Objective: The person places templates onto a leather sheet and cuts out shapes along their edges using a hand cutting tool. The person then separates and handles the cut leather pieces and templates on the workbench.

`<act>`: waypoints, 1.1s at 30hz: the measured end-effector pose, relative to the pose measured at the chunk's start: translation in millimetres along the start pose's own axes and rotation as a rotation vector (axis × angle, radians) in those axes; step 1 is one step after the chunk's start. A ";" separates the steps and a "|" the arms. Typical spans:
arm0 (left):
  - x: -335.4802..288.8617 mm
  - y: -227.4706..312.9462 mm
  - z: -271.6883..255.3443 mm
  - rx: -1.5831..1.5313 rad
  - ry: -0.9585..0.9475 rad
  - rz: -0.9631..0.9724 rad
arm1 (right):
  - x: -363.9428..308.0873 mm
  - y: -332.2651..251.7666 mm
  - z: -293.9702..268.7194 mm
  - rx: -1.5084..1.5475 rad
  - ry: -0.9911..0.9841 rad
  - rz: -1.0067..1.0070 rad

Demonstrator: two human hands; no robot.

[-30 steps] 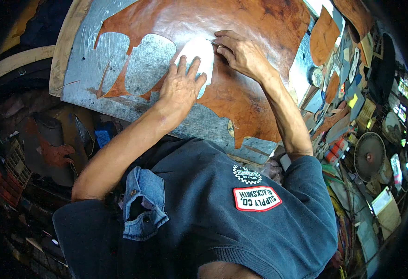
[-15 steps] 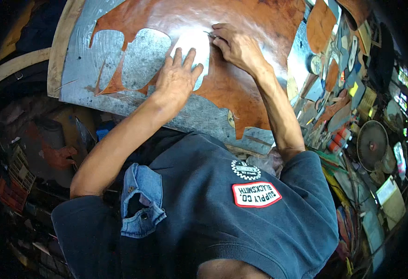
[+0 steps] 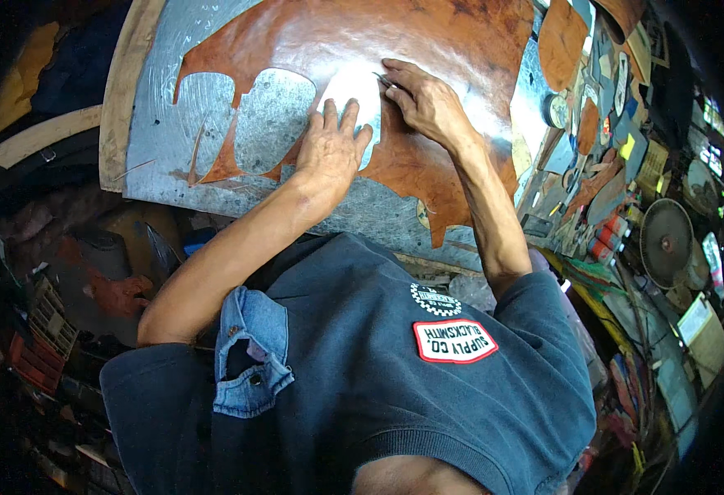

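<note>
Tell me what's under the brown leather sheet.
The scuffed grey work surface shows through the gaps cut in the leather sheet and past its edges. What lies beneath its solid part, including below the white piece and left hand, is covered.

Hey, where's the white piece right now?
In the head view, the white piece lies on the brown leather at upper middle, partly under the left hand.

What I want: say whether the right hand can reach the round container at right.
Probably yes: only flat brown leather and a strip of grey board seem to lie between the right hand and the round container, though that hand already holds a slim tool.
</note>
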State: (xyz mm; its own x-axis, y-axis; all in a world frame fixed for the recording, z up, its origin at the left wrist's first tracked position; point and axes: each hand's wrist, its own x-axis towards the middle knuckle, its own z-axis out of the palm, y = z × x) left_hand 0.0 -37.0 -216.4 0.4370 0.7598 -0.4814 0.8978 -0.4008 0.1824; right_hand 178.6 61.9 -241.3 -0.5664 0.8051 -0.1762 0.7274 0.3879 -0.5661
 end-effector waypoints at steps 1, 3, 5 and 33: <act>-0.7 0.4 2.8 0.009 0.006 0.010 | -3.9 -2.0 2.7 0.000 0.006 0.006; -0.6 -2.0 3.7 0.030 0.023 0.032 | -13.4 -8.6 8.6 0.060 0.051 0.072; 0.0 -3.2 3.2 0.039 0.030 0.050 | -22.9 -17.8 12.6 0.103 0.089 0.123; -39.7 -63.0 35.2 -0.290 0.376 0.188 | -121.3 -78.9 68.2 0.261 0.505 0.555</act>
State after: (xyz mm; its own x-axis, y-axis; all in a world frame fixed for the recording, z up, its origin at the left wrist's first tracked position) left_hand -75.9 -59.9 -238.9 0.5342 0.8411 -0.0850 0.7563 -0.4306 0.4925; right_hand 163.5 -96.9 -230.1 0.1417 0.9804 -0.1370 0.7026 -0.1971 -0.6838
